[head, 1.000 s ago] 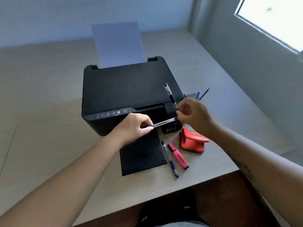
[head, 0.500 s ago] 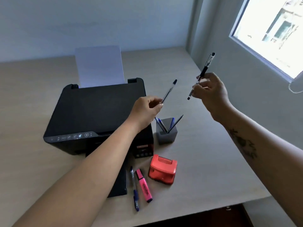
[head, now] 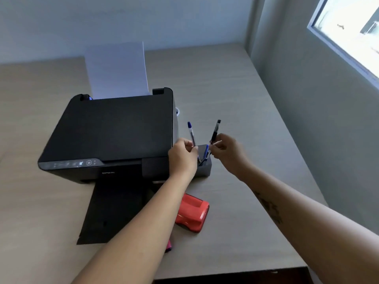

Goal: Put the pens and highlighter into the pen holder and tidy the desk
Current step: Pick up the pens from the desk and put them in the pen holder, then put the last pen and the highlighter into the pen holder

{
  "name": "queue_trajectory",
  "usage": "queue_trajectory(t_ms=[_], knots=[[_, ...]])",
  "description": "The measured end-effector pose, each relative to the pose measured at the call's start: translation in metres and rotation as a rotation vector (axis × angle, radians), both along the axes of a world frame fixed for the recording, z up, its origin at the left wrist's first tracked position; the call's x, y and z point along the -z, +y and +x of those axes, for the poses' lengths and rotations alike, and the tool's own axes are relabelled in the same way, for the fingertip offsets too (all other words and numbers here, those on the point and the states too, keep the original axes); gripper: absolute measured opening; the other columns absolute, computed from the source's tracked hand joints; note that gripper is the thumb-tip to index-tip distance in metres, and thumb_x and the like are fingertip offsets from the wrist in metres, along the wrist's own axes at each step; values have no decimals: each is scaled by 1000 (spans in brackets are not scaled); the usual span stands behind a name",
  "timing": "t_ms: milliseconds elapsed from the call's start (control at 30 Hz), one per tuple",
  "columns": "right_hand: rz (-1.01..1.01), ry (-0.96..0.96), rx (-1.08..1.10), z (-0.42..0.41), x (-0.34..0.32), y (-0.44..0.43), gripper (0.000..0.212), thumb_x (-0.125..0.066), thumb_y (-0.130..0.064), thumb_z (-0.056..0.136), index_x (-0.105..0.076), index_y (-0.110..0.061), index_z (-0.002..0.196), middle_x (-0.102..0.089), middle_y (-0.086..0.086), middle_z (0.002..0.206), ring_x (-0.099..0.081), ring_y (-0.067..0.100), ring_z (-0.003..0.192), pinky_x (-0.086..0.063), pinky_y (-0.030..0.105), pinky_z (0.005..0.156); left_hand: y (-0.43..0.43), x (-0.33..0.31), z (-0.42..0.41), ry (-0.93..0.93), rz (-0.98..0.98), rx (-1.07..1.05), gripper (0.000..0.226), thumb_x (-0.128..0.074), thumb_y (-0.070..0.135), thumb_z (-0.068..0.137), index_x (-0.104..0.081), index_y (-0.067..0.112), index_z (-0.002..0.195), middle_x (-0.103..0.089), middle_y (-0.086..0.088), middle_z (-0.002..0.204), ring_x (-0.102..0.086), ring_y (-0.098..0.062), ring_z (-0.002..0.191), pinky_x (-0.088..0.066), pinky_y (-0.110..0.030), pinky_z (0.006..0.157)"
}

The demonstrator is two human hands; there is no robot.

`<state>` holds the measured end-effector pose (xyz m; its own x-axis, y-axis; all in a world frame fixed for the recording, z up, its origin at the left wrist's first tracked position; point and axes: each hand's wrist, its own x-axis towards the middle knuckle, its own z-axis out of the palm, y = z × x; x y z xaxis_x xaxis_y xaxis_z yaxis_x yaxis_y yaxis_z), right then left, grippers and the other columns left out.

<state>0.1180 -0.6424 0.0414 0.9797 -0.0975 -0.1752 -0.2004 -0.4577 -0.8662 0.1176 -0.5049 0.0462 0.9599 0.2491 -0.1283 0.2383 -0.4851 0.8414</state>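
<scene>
Head view, looking down on a pale wood-grain surface (head: 235, 95) that is standing against a grey wall with a window (head: 348, 31) at the upper right. The left hand (head: 182, 156) is pinching a clear-barrelled pen with a blue cap (head: 190, 133), holding it nearly upright with the cap pointing up and its lower end reaching down toward the grey pen holder (head: 205, 171). The right hand (head: 227, 152) is pinching a black pen (head: 215, 131) between thumb and fingertips, tilting it slightly rightward, cap end up, directly above the holder's opening. Whether either tip is already inside the holder cannot be told, as the fingers are hiding the lower ends. A blue pen (head: 206, 151) is already standing in the holder, leaning between the two hands, beside at least one darker pen. The holder is sitting just beside the right front corner of a black printer (head: 114, 130), which is carrying a white sheet of paper (head: 118, 70) upright in its rear feed and is extending its black output tray (head: 110, 212) toward the near edge. A red stapler-like object (head: 192, 214) is lying on the surface nearer the viewer, well apart from the holder. A pink highlighter (head: 168, 245) is lying near the front edge, mostly hidden under the left forearm, with only one end showing.
</scene>
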Motion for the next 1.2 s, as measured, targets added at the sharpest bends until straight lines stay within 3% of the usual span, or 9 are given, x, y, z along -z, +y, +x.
queue_trajectory(t_ms=[67, 300, 433, 567, 733, 833, 967, 1100, 1200], knots=[[-32, 14, -19, -1, 10, 4, 5, -62, -14, 85, -61, -19, 83, -74, 8, 83, -69, 31, 79, -53, 39, 71, -3, 9, -4, 16, 38, -11, 12, -68, 12, 87, -66, 6, 97, -71, -7, 92, -62, -16, 78, -41, -21, 70], [-68, 54, -4, -3, 33, 12, 10, -64, -16, 87, -67, -11, 95, -74, 14, 92, -68, 31, 76, -58, 48, 75, -6, 23, -12, -1, 120, -9, 14, -67, 11, 88, -69, 4, 99, -74, -12, 98, -68, -21, 88, -44, -21, 71], [-73, 15, 42, -3, 27, 5, 16, -65, -21, 86, -71, -14, 99, -74, 10, 90, -68, 27, 80, -58, 50, 77, -3, 17, -16, -25, 95, 12, 14, -65, 9, 88, -70, 2, 100, -75, -12, 95, -67, -15, 80, -43, -16, 66], [-58, -60, 82, 3, 3, 1, 15, -67, -22, 83, -73, -15, 94, -74, 8, 83, -69, 29, 76, -58, 52, 73, 18, 0, -19, -118, 38, 26, 7, -67, 12, 86, -71, 7, 85, -75, -10, 75, -72, -22, 71, -57, -29, 66], [11, -102, 126, -3, -22, 12, 7, -67, -13, 85, -72, -9, 82, -72, 14, 73, -68, 34, 67, -60, 44, 64, 67, -15, -27, -116, -17, 52, 10, -69, 12, 86, -68, 8, 77, -72, -8, 66, -72, -18, 58, -62, -35, 65], [34, -109, 142, -20, -22, 30, 6, -69, -15, 82, -71, -12, 77, -68, 7, 65, -64, 24, 60, -60, 45, 64, 98, -13, -43, -67, -77, 53, 12, -71, 13, 85, -68, 4, 78, -72, -13, 67, -72, -23, 59, -62, -38, 65], [29, -97, 160, -58, -13, 65, 17, -69, -17, 84, -67, -23, 68, -61, -2, 56, -54, 11, 49, -49, 24, 53, 133, 7, -82, 46, -88, 124, 13, -72, 17, 84, -68, 7, 77, -73, -12, 70, -72, -25, 61, -61, -36, 63], [17, -80, 140, -97, 9, 106, 10, -70, -18, 84, -69, -20, 75, -66, 3, 64, -62, 20, 56, -57, 38, 60, 161, 33, -121, 133, -57, 162, 11, -72, 20, 84, -69, 11, 77, -73, -9, 71, -73, -21, 63, -62, -38, 66], [-37, -59, 155, -123, 32, 135, 9, -71, -20, 84, -70, -22, 76, -62, -10, 60, -60, 8, 57, -48, 23, 57, 171, 53, -150, 223, -46, 205, 7, -72, 21, 83, -70, 15, 80, -74, -7, 72, -73, -23, 67, -61, -38, 68]])
